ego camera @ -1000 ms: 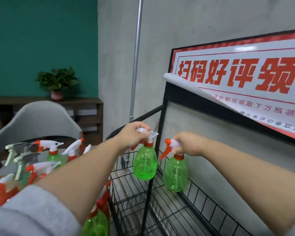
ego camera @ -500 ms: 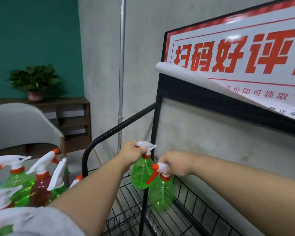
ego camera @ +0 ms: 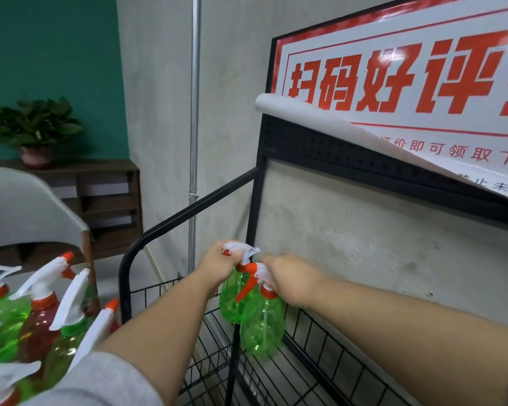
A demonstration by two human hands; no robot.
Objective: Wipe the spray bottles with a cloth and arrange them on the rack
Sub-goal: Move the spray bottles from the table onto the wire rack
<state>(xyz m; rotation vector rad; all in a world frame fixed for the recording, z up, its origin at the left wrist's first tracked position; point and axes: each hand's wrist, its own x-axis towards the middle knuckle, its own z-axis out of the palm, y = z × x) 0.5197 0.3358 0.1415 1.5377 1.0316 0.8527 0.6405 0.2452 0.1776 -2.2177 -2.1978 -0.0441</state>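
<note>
**Two green bottles held over the rack**

A cluster of spray bottles (ego camera: 38, 315), green and reddish, with white and orange triggers, is seen nearest, at lower left. A grey sleeve (ego camera: 94, 382) covers the left upper arm.

The right hand (ego camera: 288, 276) is closed round the trigger head of the near bottle (ego camera: 261, 326), which hangs upright with its base just above the wire shelf of the rack (ego camera: 320, 332). The left hand (ego camera: 220, 262) is closed round the trigger head of the far bottle (ego camera: 230, 300), held slightly higher, beside the rack's black upright post. The two bottles overlap in view; contact between them cannot be told.

Farther back, a red-and-white sign (ego camera: 393, 83) with a curled lower edge is noted above the rack. A grey chair (ego camera: 24, 206), a wooden shelf unit (ego camera: 109, 197) and a potted plant (ego camera: 33, 127) are noted at far left.
</note>
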